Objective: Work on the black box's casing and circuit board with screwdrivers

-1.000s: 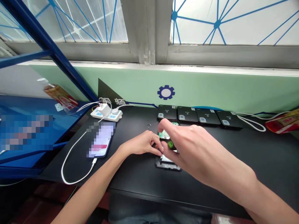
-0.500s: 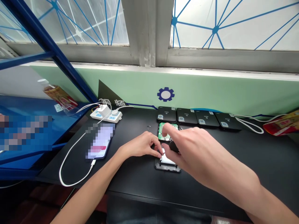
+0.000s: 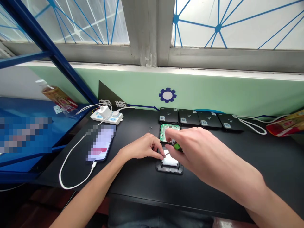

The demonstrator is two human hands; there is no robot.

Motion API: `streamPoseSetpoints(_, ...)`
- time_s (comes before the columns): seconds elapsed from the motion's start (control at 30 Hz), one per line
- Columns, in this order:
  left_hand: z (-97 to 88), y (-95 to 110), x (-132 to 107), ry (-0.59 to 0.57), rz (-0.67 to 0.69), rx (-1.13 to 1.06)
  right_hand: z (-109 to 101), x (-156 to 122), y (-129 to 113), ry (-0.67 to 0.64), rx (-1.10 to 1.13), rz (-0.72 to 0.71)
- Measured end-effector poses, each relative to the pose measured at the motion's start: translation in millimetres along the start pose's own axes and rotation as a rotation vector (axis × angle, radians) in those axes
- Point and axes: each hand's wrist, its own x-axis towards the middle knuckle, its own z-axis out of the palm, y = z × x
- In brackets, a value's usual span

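Observation:
My right hand (image 3: 193, 148) is wrapped round the green and black handle of a screwdriver (image 3: 177, 146). Its thin shaft points left over a black casing part (image 3: 170, 169) with a white panel (image 3: 170, 161) on it. At the shaft's tip, the thumb and forefinger of my left hand (image 3: 146, 147) pinch together by the panel's left edge; whatever they hold is too small to make out. Just behind lies an open case with a green circuit board (image 3: 163, 133), partly covered by my right fingers. A few tiny dark pieces, possibly screws (image 3: 150, 128), rest left of the board.
Several closed black devices (image 3: 188, 117) stand in a row at the wall. On the left are a phone (image 3: 101, 144) with a white charging cable (image 3: 62, 171) and a power strip (image 3: 106, 117). A blue frame (image 3: 64, 71) rises beside the desk (image 3: 133, 180). A red package (image 3: 282, 126) sits far right.
The screwdriver has tilted or turned in my right hand, so its green part and shaft now show. My left hand keeps its pinch. The whole view has shifted slightly.

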Motion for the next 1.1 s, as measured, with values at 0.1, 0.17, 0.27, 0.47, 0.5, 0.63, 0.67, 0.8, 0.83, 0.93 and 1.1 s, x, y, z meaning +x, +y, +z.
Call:
streamPoseSetpoints(0.1, 0.1, -2, 0, 0.017, -0.004, -0.004, 1, -1, 1, -0.028, 0.099, 0.003)
streamPoseSetpoints(0.17, -0.1, -3, 0, 0.03, 0.0, 0.0, 0, -2, 1, -0.012, 0.1, -0.021)
streamPoseSetpoints(0.27, -0.6, -1, 0, 0.019, 0.023, 0.003, -3, -4, 4, 0.005, 0.087, -0.072)
streamPoseSetpoints(0.47, -5.6, 7, -4, 0.061, 0.03, -0.068, -22, -4, 14, 0.017, 0.197, -0.002)
streamPoseSetpoints(0.5, -7.4, 7, -5, 0.12, 0.014, -0.071, -27, -5, 15, 0.041, 0.204, 0.029)
streamPoseSetpoints(0.63, -15.9, 0, -6, 0.505, -0.091, -0.083, -41, -8, 18, 0.23, 0.177, 0.114)
streamPoseSetpoints(0.67, -18.0, -3, -6, 0.602, -0.108, -0.098, -43, -9, 20, 0.273, 0.162, 0.124)
streamPoseSetpoints(0.8, -23.6, -15, 0, 0.869, -0.117, -0.174, -45, -13, 29, 0.319, 0.108, 0.141)
streamPoseSetpoints(0.83, -24.3, -18, 1, 0.909, -0.119, -0.183, -45, -13, 31, 0.319, 0.102, 0.141)
streamPoseSetpoints(0.93, -25.4, -25, 3, 0.998, -0.13, -0.159, -46, -13, 33, 0.306, 0.111, 0.139)
streamPoseSetpoints(1.1, -25.4, -30, 2, 1.002, -0.201, -0.026, -47, -12, 32, 0.286, 0.153, 0.149)
